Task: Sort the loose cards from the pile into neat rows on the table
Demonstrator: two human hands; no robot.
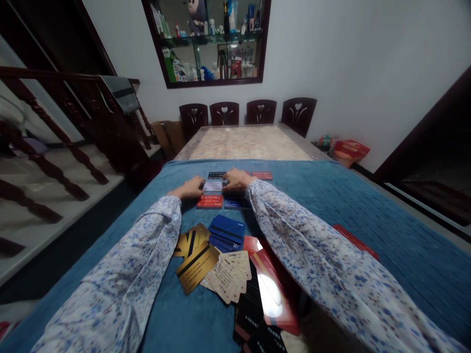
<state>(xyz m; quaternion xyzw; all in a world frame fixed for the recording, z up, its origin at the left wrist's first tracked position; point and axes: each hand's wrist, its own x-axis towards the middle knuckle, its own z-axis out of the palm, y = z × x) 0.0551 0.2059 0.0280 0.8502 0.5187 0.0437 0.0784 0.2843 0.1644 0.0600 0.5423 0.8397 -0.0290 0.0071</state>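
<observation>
Between my two hands lies a whitish card (213,186), in line with the other cards laid out on the blue cloth (191,318). My left hand (192,188) has its curled fingers at the card's left end. The fingers of my right hand (236,180) bend over the right end, so the card is gripped from both sides. Just behind is a dark card (216,175), and a red card (262,175) shows to its right. Nearer me are a red card (209,201) and a dark blue card (236,203), partly covered by my right wrist.
Closer in lie fanned blue cards (227,230), gold cards (196,264), beige cards (231,274), black cards (250,314) and a shiny red packet (274,289). Another red item (355,241) is right of my arm. Chairs (261,112) stand beyond the marble tabletop (243,142).
</observation>
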